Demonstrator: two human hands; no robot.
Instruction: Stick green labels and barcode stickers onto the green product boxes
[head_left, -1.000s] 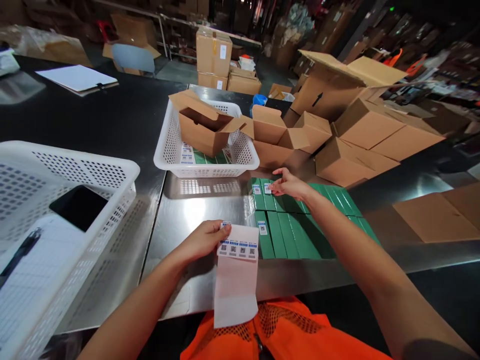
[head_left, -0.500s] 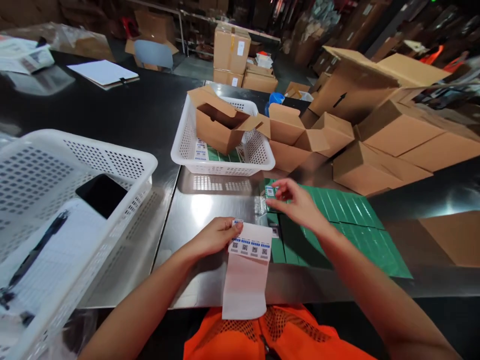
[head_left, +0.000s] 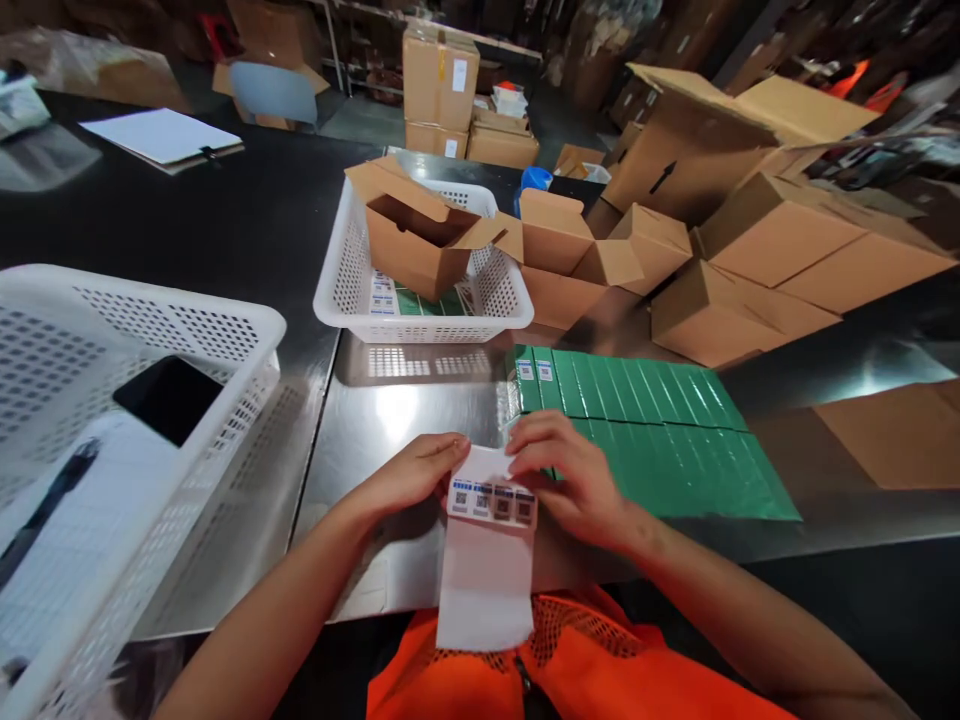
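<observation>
A white backing strip of QR-code stickers [head_left: 486, 580] hangs toward my body, with a row of several stickers across its upper part. My left hand [head_left: 424, 472] is closed on its upper left corner, thumb on top. At the upper right edge of the strip, my right hand [head_left: 566, 475] has its fingers curled in; whether a loose sticker is between them is hidden. Beyond and right of that hand lie rows of green boxes [head_left: 652, 400] packed side by side. Two boxes at the far left end carry small QR stickers [head_left: 544, 370].
A white basket [head_left: 442, 328] ahead holds an open carton [head_left: 416, 245] and green boxes. Left stands a larger white basket [head_left: 247, 325] with a black phone [head_left: 169, 398], a pen and papers. Brown cartons [head_left: 787, 235] crowd the right back. A clipboard [head_left: 161, 135] lies far left.
My right hand has drawn back from the stickered green boxes to the strip's upper right edge. My left hand keeps its hold. The view has shifted slightly, and both stickered boxes now show.
</observation>
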